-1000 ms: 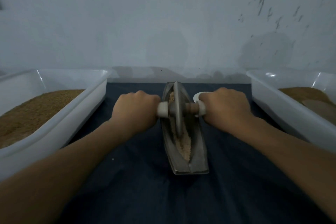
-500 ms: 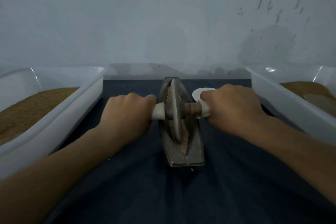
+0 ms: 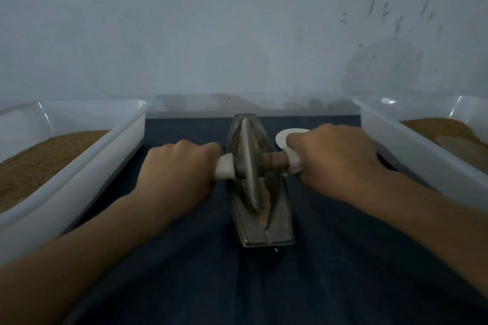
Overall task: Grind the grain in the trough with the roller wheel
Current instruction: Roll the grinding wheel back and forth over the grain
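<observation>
At far left a white tub (image 3: 100,171) holds brown meal (image 3: 39,163). My left hand (image 3: 177,174) is curled fully round the left handle of the roller wheel (image 3: 249,166), which stands upright in the metal trough (image 3: 281,221) at the centre of the dark-clothed desk (image 3: 343,258), its rim bedded in the pale grain (image 3: 264,206) along the groove. My right hand (image 3: 332,161) is likewise closed round the right handle, a white disc (image 3: 284,134) lies just beyond it, and a second tub (image 3: 412,163) stands at far right.

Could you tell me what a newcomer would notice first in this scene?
At centre, the left hand and right hand grip the handles of a roller wheel standing in a metal trough of grain. A white left tub and right tub of brown meal flank it.
</observation>
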